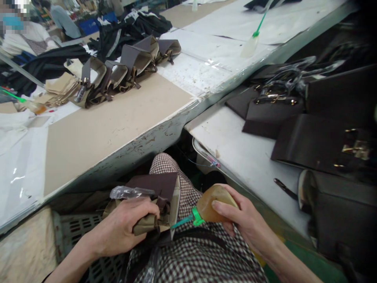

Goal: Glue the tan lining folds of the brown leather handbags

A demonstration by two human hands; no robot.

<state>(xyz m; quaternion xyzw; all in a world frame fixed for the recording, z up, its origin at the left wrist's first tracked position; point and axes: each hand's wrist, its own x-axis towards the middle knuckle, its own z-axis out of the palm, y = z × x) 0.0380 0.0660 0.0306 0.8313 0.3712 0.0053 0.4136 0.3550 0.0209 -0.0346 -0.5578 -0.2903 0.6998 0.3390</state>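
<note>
Your left hand (pixel 126 226) hides part of the dark bag (pixel 160 182) it grips; contact between the bottle's (pixel 206 206) nozzle (pixel 182 221) and that bag cannot be determined. Your left forearm covers part of the basket (pixel 69 224). The handbag (pixel 344 208) at lower right is cut off by the right edge, and the background person (pixel 63 22) is blurred.

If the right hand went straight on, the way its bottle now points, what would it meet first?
Probably the brown bag in the left hand: the green tip of the bottle in the right hand seems at its edge, though depth is unclear.
</note>
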